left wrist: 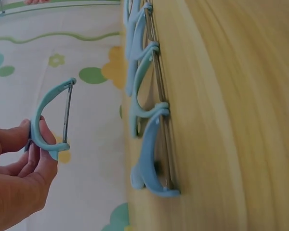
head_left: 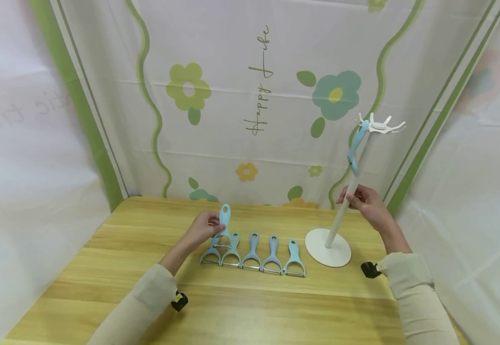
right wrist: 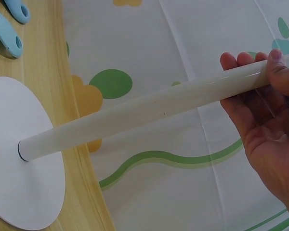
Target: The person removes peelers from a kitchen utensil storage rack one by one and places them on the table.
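My left hand point(head_left: 202, 228) pinches a light blue Y-shaped peeler point(head_left: 224, 216) by its handle, lifted over the left end of a row. That row is several blue and greenish peelers point(head_left: 253, 243) lying side by side on the table, blades toward me. In the left wrist view the held peeler point(left wrist: 37, 122) shows its metal blade, apart from the others. With thumb and fingers, my right hand point(head_left: 371, 209) grips the white pole point(right wrist: 135, 118) of a stand. Another blue peeler point(head_left: 357, 140) hangs from one of the white hooks point(head_left: 379, 127) at its top.
The stand's round white base point(head_left: 338, 255) sits on the wooden table point(head_left: 250, 311), right of the peeler row. Behind the table hangs a white cloth point(head_left: 220, 139) printed with flowers, with more cloth at both sides. A black wrist device point(head_left: 369, 270) shows below the right sleeve.
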The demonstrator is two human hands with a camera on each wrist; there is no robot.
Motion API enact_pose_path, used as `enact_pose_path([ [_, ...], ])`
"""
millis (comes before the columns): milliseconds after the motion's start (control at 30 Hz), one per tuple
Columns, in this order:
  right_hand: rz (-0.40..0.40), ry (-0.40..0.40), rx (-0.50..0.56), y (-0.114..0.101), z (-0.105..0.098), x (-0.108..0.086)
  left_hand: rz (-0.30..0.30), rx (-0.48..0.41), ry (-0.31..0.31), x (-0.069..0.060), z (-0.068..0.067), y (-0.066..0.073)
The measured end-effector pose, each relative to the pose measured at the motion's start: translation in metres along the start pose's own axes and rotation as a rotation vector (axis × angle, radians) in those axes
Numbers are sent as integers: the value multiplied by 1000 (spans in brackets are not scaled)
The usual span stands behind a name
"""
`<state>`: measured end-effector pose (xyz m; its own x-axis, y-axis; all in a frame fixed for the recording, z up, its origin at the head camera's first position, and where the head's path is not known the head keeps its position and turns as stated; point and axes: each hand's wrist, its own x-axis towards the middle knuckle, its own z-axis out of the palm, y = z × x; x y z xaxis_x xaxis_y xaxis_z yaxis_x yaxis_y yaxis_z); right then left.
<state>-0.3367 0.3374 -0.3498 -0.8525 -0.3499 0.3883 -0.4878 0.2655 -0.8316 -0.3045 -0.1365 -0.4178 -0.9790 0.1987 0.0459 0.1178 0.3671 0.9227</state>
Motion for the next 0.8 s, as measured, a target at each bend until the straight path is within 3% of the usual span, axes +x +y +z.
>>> enact_pose_path([
  [333,-11,-1,11,1,0,0,-26,70,-16,-6,-17,-21],
  [567,-6,1,5,2,0,0,-43,33,-19,-12,-29,-29],
  [800,-11,1,26,3,0,0,-52,59,-26,-15,-38,-39],
])
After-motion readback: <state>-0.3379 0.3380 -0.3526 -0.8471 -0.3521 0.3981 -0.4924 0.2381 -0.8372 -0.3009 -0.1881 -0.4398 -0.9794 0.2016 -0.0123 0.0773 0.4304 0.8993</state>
